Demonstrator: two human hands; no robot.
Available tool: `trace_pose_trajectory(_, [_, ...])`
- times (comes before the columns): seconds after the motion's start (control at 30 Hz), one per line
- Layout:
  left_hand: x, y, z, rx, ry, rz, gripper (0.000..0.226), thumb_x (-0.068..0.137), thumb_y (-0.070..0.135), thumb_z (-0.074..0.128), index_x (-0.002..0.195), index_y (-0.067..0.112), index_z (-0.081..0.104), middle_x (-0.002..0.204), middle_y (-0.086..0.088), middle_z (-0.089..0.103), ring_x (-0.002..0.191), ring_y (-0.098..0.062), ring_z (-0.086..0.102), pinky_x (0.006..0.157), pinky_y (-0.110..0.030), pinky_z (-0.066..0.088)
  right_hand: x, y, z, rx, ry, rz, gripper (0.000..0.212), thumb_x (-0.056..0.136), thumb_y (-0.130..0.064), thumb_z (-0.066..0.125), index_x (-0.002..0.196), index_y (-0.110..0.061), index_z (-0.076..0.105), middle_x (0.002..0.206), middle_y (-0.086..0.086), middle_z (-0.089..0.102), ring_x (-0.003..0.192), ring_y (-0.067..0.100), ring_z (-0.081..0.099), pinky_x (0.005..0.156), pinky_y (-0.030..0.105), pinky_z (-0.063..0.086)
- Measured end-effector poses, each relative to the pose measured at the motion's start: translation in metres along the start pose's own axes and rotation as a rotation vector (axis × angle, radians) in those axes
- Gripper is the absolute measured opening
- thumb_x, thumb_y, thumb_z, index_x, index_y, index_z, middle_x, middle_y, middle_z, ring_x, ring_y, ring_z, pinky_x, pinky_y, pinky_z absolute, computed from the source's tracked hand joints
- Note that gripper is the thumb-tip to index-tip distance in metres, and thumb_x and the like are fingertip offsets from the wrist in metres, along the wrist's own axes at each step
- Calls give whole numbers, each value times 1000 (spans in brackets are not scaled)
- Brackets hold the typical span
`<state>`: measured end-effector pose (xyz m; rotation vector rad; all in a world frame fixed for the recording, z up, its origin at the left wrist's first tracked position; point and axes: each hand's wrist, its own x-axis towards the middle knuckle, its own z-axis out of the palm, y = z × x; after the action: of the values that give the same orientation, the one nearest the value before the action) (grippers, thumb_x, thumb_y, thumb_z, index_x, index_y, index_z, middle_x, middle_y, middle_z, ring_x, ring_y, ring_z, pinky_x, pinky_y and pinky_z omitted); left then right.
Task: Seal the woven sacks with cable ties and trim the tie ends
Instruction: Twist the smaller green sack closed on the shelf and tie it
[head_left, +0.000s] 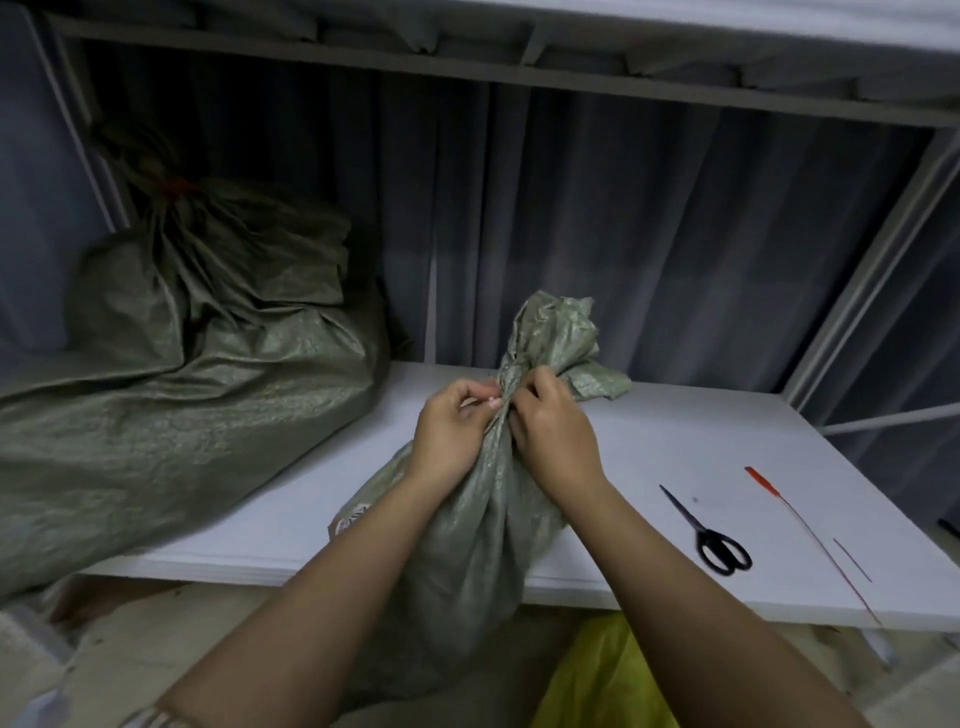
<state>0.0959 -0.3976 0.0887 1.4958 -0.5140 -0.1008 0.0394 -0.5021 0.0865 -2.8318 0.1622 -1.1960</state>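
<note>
1. The small green sack stood at the white table edge; the left hand and right hand squeezed its bunched neck.
2. If they slipped, the neck could open up.
3. The red tie and scissors lay well apart to the right.

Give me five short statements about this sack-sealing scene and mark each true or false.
1. Both hands, left hand and right hand, grip the gathered neck of the small sack. True.
2. The scissors are held in the right hand. False: they lie on the white board.
3. A red cable tie lies right of the scissors. True.
4. The big sack at left lies open. False: its neck is tied in red.
5. The scissors have red handles. False: black.
</note>
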Motion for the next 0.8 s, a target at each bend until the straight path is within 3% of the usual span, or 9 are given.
trace_pose_trajectory(0.13, [12, -39, 4, 239, 18, 38, 13, 86, 2, 60, 81, 14, 63, 94, 3, 67, 93, -13, 66, 84, -17, 49, -7, 16, 35, -45, -28, -21, 14, 70, -7, 77, 77, -3, 67, 78, 9, 56, 72, 26, 54, 55, 30, 41])
trace_pose_trajectory(0.27, [24, -51, -1, 408, -8, 65, 11, 88, 4, 57, 91, 11, 65, 100, 1, 70, 90, -12, 67, 86, -26, 51, -1, 31, 42, -132, 0, -242, 16, 70, -13, 78, 82, -9, 69, 88, 4, 62, 89, 21, 42, 74, 29, 28])
trace_pose_trajectory(0.37, [28, -51, -6, 458, -8, 75, 13, 87, 3, 57, 91, 10, 66, 94, 1, 70, 84, -10, 65, 79, -21, 48, 10, 35, 42, -193, -53, -499, 22, 78, -10, 63, 100, -9, 61, 117, 9, 64, 115, 26, 50, 99, 36, 29])
trace_pose_trajectory(0.43, [28, -50, -8, 425, -15, 39, 11, 86, 3, 59, 88, 10, 67, 85, 1, 69, 80, -10, 64, 73, -16, 46, 15, 38, 41, -158, -146, -578, 25, 77, -5, 62, 100, -10, 54, 109, 11, 67, 113, 25, 58, 112, 41, 21])
trace_pose_trajectory(0.53, [25, -47, -10, 268, -40, -34, 11, 84, 6, 65, 79, 15, 68, 80, 2, 69, 78, -12, 66, 78, -22, 50, 12, 36, 33, 85, -222, -332, 2, 85, -15, 58, 87, -15, 58, 88, -1, 67, 94, 14, 63, 117, 30, 3])
trace_pose_trajectory(0.6, [23, -45, -11, 196, -28, -18, 15, 83, 6, 67, 77, 19, 68, 82, 1, 69, 77, -9, 66, 78, -21, 51, 5, 30, 29, 331, -196, -46, 12, 92, -26, 53, 85, -24, 62, 88, -14, 65, 94, 2, 57, 114, 22, -4])
trace_pose_trajectory(0.7, [16, -40, -11, 125, 1, 1, 9, 82, 7, 69, 80, 16, 71, 83, 2, 71, 73, -3, 65, 73, -12, 49, -2, 18, 26, 561, -180, 250, 15, 91, -25, 60, 77, -32, 61, 85, -23, 61, 93, -11, 51, 113, 25, 0])
trace_pose_trajectory(0.8, [11, -40, -12, 76, 13, -15, 9, 81, 9, 71, 80, 17, 72, 81, 5, 72, 74, -3, 67, 73, -12, 50, -5, 11, 24, 644, -246, 367, 22, 91, -26, 59, 71, -37, 58, 90, -17, 66, 98, -2, 56, 116, 34, 0])
